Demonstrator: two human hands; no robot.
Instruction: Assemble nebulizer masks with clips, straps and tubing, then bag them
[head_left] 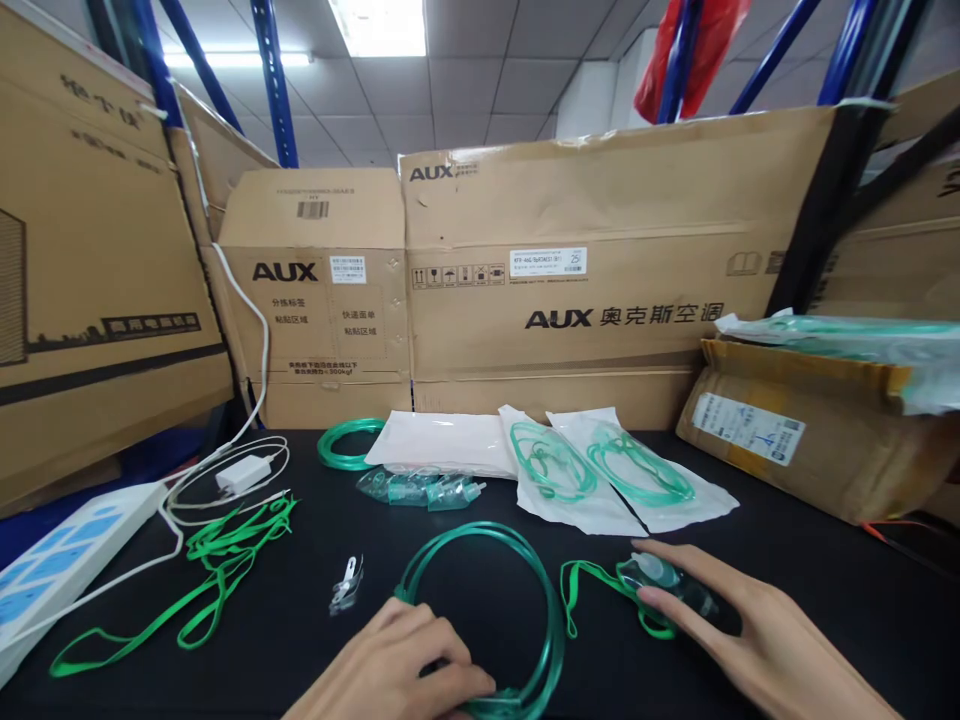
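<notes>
My left hand [409,665] has its fingers curled over the near left part of a coil of green tubing [554,620]; part of the coil is hidden under the fingers. On the right, my right hand [739,610] has thumb and forefinger around a small clear oxygen mask [660,572] with a pale connector. A green elastic strap [574,590] trails from the mask on the black table [300,650]. Left of the coil lie small metal strips [346,580] with clear pieces.
Behind are more clear mask parts [420,488], another green coil [330,450], a white packet [442,442] and two bagged tubing sets [555,465]. Green straps [217,590], a charger [244,474] and a power strip [82,560] lie left. A carton [795,430] stands right.
</notes>
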